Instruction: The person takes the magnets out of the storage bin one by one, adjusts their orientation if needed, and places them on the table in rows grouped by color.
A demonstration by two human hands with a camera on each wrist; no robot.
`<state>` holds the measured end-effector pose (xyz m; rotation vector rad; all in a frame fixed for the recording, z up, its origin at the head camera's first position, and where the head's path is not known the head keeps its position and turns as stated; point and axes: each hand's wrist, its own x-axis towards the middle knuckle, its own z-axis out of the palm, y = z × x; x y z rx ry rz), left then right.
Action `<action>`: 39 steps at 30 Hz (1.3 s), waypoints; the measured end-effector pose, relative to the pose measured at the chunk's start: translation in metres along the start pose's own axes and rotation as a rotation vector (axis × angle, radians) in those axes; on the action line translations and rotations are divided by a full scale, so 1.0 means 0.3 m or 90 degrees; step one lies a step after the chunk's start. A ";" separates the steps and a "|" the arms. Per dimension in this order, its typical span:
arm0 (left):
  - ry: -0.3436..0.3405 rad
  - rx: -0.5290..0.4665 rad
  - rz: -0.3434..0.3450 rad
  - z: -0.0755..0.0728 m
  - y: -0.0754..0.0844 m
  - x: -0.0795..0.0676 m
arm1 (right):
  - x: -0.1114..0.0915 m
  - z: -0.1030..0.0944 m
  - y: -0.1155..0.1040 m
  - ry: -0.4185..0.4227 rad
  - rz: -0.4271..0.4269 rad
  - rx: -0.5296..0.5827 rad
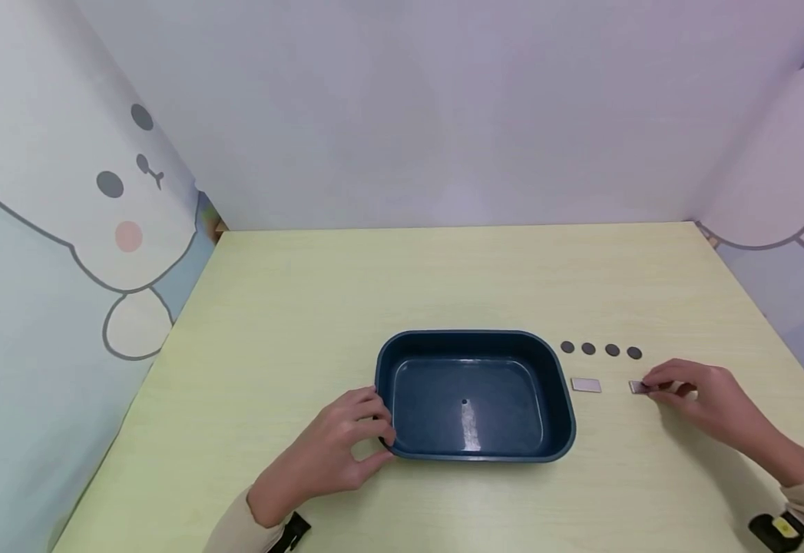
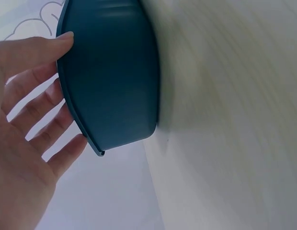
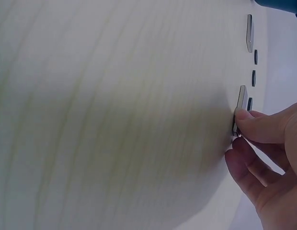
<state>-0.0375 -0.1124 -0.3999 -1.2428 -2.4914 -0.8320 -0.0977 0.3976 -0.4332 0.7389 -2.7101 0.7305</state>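
A dark blue plastic basin [image 1: 471,453] stands on the table, hollow side up. At its left end my left hand [image 1: 339,442] grips the rim. The left wrist view has the thumb [image 2: 40,50] on the outer side of the basin wall [image 2: 110,76], with the other fingers along the rim. To the right of the basin, my right hand [image 1: 702,399] pinches the right end of a small flat rectangular plate [image 1: 636,388] between thumb and fingers. In the right wrist view this plate [image 3: 242,98] lies low at the tabletop, its near end partly covered by the thumb.
A second rectangular plate [image 1: 586,385] lies between the basin and my right hand. Behind the plates, several small dark discs [image 1: 588,349] form a row. The pale wooden table [image 1: 305,292] meets a plain wall [image 1: 443,115] at the back, with cartoon-printed panels [image 1: 42,230] at both sides.
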 end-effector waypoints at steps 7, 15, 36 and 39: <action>0.003 -0.012 -0.003 0.002 -0.005 -0.001 | 0.007 0.007 0.001 0.009 0.001 0.003; 0.006 -0.028 -0.012 0.018 0.005 0.000 | -0.007 0.000 0.007 0.008 0.003 0.006; 0.007 -0.049 -0.056 -0.013 0.000 -0.025 | -0.024 0.034 0.006 -0.008 0.018 0.041; 0.066 -0.021 -0.081 -0.021 -0.028 -0.033 | -0.045 0.038 0.003 -0.008 0.041 0.053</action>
